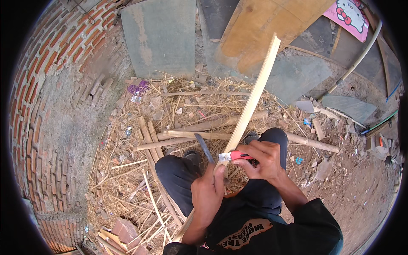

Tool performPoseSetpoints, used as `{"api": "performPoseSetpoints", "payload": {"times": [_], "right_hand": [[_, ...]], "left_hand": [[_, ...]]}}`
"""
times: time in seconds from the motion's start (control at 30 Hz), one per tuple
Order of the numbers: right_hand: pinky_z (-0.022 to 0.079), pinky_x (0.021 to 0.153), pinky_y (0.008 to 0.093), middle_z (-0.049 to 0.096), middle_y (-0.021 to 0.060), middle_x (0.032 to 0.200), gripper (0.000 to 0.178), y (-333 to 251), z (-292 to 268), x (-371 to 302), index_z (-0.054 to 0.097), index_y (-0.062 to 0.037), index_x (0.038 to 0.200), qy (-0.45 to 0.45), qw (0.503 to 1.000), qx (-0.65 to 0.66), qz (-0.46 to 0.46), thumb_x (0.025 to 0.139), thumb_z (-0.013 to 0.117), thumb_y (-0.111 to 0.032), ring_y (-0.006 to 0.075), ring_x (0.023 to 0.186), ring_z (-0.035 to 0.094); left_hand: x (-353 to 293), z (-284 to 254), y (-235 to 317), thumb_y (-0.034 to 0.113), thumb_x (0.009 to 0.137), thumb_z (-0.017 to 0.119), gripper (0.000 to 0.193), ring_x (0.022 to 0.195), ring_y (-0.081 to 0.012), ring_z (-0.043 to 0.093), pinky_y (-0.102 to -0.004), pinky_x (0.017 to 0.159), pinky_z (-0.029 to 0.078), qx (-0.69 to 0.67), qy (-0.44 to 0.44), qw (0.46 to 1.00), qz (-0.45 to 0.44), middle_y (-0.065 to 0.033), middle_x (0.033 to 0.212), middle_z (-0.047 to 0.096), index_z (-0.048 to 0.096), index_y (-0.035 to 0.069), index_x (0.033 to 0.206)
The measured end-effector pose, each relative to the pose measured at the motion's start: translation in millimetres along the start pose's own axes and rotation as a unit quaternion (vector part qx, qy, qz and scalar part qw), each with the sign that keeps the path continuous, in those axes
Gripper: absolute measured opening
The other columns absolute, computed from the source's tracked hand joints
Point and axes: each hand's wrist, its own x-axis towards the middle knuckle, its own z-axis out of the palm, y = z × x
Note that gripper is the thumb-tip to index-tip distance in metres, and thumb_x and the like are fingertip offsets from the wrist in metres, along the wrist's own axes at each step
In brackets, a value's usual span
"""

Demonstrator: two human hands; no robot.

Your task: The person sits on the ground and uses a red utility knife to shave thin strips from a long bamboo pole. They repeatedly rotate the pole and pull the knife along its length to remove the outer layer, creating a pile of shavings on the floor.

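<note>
A long pale split bamboo strip slants from under my left arm up past my knees. My left hand is wrapped round its lower part, thumb along the strip. In my right hand is a red utility knife, its fingers closed round the handle. The knife's short silvery blade lies across the strip, just above my left thumb. Between my knees a dark, flat metal blade points up; its lower end is hidden behind my left hand.
Bamboo poles and split lengths lie on straw and shavings round my feet. A brick wall rises at left. Grey-green boards and a brown panel lean at the back. Thin strips lie at left.
</note>
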Motion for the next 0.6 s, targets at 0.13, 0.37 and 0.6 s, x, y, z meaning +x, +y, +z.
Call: {"api": "performPoseSetpoints", "payload": {"times": [0.13,0.37,0.6], "right_hand": [[0.052,0.056,0.0330,0.073,0.0062,0.076,0.031,2,0,5,0.082,-0.0057,0.100,0.023,1.000,0.007,0.005,0.078,0.095,-0.023,0.0226,0.061,0.070],[0.054,0.057,0.0324,0.077,0.0065,0.082,0.029,7,-5,9,0.084,-0.0089,0.104,0.043,0.999,-0.004,0.023,0.080,0.094,-0.021,0.0222,0.062,0.072],[0.059,0.062,0.0339,0.079,0.0122,0.086,0.027,24,-12,18,0.084,-0.0061,0.103,0.047,0.997,0.019,0.063,0.082,0.093,-0.019,0.0257,0.069,0.077]], "left_hand": [[-2,-1,0,0.028,0.116,0.055,0.031,0.065,-0.0394,0.074,-0.0487,0.058,0.055,0.003,0.003,1.000,-0.003,-0.0155,0.070,0.073,0.067,0.003,0.103],[-7,3,-5,0.027,0.117,0.054,0.036,0.056,-0.0421,0.062,-0.0464,0.055,0.045,-0.017,0.035,0.999,0.007,-0.0203,0.063,0.055,0.064,0.000,0.096],[-16,0,-8,0.028,0.116,0.056,0.032,0.063,-0.0388,0.073,-0.0481,0.056,0.053,-0.009,0.003,1.000,-0.022,-0.0150,0.071,0.073,0.069,0.003,0.102]]}}
